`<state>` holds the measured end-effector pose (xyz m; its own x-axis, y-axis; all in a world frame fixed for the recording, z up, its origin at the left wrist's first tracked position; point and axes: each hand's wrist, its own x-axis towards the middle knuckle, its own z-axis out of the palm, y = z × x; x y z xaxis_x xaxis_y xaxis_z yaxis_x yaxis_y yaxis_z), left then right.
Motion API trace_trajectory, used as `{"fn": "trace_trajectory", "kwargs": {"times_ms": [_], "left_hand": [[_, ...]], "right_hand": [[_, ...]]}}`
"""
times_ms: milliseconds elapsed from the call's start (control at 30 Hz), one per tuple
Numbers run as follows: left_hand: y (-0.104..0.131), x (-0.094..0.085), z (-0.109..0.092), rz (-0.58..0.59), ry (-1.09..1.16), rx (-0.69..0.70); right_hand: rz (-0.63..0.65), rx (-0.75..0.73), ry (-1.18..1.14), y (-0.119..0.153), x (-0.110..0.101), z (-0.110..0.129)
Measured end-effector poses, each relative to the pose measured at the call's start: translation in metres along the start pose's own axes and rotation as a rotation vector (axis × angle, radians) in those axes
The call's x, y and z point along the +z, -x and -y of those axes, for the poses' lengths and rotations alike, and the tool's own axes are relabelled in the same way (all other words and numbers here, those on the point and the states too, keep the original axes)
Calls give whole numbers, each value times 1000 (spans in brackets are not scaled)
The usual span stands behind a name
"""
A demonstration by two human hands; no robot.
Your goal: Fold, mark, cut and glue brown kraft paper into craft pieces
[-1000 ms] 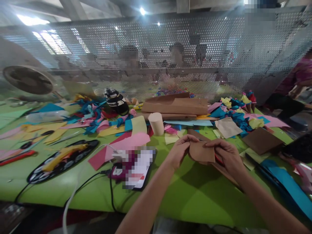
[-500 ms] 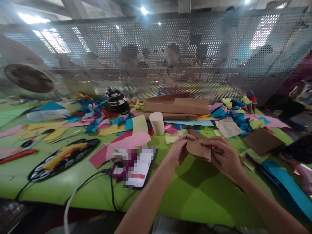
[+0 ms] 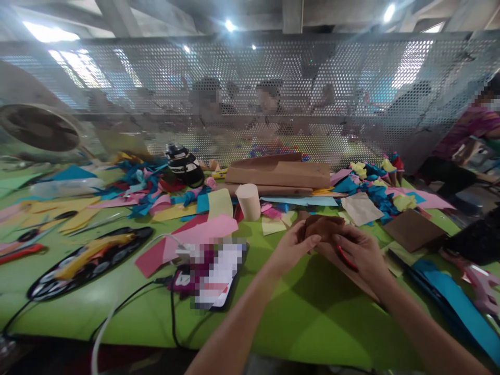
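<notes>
Both hands hold a piece of brown paper [image 3: 324,227] just above the green table. On its left side my left hand [image 3: 292,245] is closed, thumb on top of the sheet. My right hand [image 3: 361,255] grips the paper's right side. A red curved handle [image 3: 347,259] shows against the fingers of my right hand; the rest of that tool is hidden. A longer brown strip [image 3: 351,273] runs under the right hand toward the forearm. Beyond the hands stand a pale paper roll [image 3: 249,202] and pink and yellow scraps [image 3: 273,211].
A phone [image 3: 221,278] and a purple power block with cables lie left on the green table [image 3: 289,312]. Further left is a black tray [image 3: 89,260]. Folded brown paper [image 3: 277,177] lies at the back. On the right are blue paper [image 3: 457,297] and a pink glue gun [image 3: 478,281].
The brown paper has turned and bent between my hands, so its flat, lighter face no longer shows. More of the red handle is visible at my right hand. The view has shifted slightly.
</notes>
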<state>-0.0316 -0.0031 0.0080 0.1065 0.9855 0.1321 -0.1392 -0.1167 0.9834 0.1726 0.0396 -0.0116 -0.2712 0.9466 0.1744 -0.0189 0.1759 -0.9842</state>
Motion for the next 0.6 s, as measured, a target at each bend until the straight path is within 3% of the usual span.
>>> {"fn": "trace_trajectory", "kwargs": {"times_ms": [367,500,600], "left_hand": [[-6,4,9,-101,-82,20],[-5,5,9,-109,-160,40],[-4,6,7,-98,-73,20]], "right_hand": [[99,19,-108,3,6,8],[1,66,-71,3,7,6],[-49,87,-70,3,6,3]]}}
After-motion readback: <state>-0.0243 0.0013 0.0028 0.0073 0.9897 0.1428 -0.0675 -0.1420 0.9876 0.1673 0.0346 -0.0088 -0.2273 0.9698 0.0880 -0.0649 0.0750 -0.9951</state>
